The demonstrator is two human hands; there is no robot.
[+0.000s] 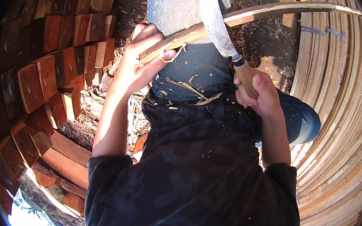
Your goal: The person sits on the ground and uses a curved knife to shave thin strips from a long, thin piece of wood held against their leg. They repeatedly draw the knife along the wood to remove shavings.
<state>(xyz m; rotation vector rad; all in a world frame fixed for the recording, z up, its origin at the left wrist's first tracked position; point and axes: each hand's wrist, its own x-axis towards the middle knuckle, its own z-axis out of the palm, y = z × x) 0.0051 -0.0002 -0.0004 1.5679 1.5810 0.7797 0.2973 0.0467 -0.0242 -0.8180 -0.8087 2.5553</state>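
Item: wooden strip (267,13), long and thin, lying across your blue-clad knee (179,8). Its long axis runs left to right, near end in your grip, far end pointing off to your right.

Left hand (141,60): fingers wrapped tight round the strip's near end.

Right hand (257,92): fist clamped on the wooden handle of a knife (218,22), broad blade crossing the strip.

Step, as judged: shaving the strip. A further stroke would call for a steady left grip and a shallow blade angle.

Nearby: shavings (191,88) on your lap, stacked wood blocks (42,74) left, piled strips (345,97) right.
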